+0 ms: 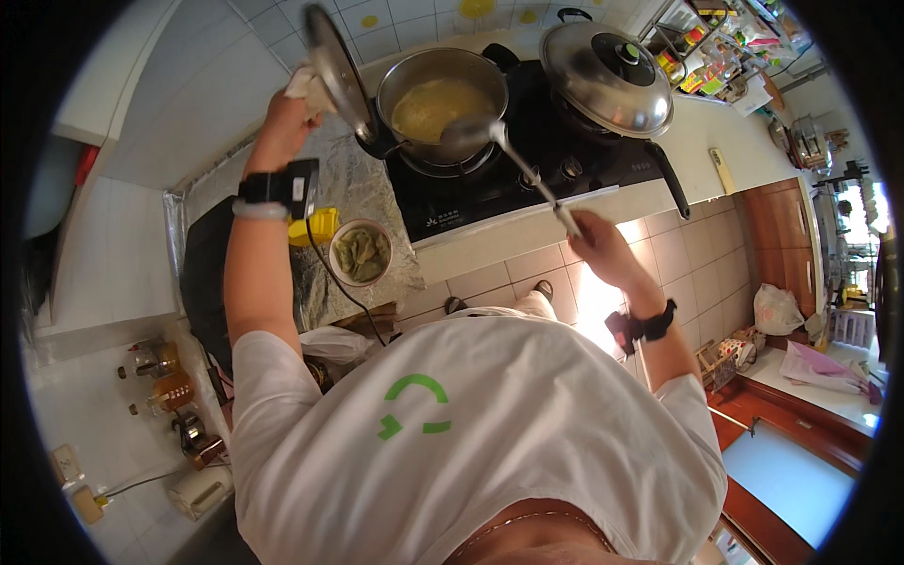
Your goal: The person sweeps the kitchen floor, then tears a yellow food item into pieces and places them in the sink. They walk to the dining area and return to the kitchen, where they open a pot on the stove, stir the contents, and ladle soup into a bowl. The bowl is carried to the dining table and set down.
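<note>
With a white cloth [311,88] between its fingers and the knob, my left hand [286,123] holds a glass pot lid [339,70] on edge, beside a steel pot [443,60]. Yellowish, foamy liquid [441,109] fills part of that pot, which stands on the left burner of a black gas stove [452,205]. My right hand [600,244] grips the handle end of a metal ladle [533,176]. The ladle's blurred bowl is at the pot's near right rim; whether it touches the rim I cannot tell.
A wok with a domed steel lid [607,78] occupies the right burner, its black handle [667,180] jutting towards me. On the foil-covered counter [353,169] stand a bowl of green food [361,253] and a yellow object [314,226]. Bottles crowd a rack [696,53] at the back right.
</note>
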Tool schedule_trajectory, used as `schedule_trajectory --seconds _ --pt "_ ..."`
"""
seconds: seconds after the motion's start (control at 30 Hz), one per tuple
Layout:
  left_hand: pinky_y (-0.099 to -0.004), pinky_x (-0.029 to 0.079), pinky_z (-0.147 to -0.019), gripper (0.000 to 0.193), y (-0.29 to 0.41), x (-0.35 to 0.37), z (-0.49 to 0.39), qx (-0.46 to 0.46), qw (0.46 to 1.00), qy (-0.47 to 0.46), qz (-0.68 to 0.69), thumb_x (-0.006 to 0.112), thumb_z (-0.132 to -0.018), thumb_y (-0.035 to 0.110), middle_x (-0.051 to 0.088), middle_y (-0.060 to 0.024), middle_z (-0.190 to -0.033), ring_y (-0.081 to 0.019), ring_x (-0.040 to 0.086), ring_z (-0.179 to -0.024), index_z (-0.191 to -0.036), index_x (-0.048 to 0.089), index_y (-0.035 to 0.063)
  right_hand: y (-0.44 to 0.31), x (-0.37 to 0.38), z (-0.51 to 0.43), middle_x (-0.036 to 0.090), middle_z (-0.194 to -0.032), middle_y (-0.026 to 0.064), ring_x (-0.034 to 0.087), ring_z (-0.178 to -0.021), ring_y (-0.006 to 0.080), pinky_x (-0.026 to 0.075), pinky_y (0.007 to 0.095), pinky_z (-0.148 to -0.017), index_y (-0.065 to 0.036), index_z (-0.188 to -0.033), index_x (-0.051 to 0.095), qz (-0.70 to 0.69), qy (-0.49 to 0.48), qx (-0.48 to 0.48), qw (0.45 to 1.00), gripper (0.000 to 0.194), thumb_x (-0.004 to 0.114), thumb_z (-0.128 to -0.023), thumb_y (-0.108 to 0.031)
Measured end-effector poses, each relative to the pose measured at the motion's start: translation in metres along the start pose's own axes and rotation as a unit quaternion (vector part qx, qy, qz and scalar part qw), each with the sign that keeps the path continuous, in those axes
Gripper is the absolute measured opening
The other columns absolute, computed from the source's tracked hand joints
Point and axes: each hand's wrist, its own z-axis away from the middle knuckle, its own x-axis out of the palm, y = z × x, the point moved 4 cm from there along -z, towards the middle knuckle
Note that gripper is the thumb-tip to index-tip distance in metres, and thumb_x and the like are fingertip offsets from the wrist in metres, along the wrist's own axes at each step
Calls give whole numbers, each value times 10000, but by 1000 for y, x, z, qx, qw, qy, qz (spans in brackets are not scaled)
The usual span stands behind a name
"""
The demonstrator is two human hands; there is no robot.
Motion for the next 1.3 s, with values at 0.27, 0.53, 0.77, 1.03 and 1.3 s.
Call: schedule_trajectory --seconds 0.27,0.53,0.77,1.03,1.3 --pt "-297 430 -631 305 -50 2 102 65 924 -60 373 529 -836 283 518 -77 -878 -192 489 -773 -1028 507 48 -70 -4 -144 596 -811 212 569 -796 381 463 434 -693 -29 -905 569 323 87 -164 928 199 496 -786 -170" --pt "-305 406 -650 371 -61 2 192 50 900 47 431 483 -864 308 501 -114 -940 -199 470 -790 -1117 462 37 -68 46 -237 623 -859 188 614 -850 313 506 377 -693 -1 -899 589 498 16 -185 847 236 613 -676 -73" --pt "-297 400 -624 333 -86 8 218 59 855 78 510 477 -862 301 493 -109 -885 -202 457 -761 -1063 495 35 -88 74 -211 628 -793 179 626 -765 315 512 370 -632 -2 -775 636 486 -38 -244 838 140 612 -648 -55" --pt "-306 411 -620 340 -106 20 211 42 873 202 441 458 -873 321 519 -91 -888 -196 471 -759 -1080 494 54 -93 30 -163 614 -857 178 591 -834 336 477 402 -712 -5 -888 577 473 -154 -301 814 146 508 -770 -54" --pt "-325 421 -610 348 -99 44 204 32 872 271 406 435 -883 349 523 -75 -883 -191 489 -768 -1077 496 66 -114 -28 -157 594 -997 137 534 -983 313 438 398 -819 -60 -1089 561 532 -200 -235 788 290 539 -804 -108"
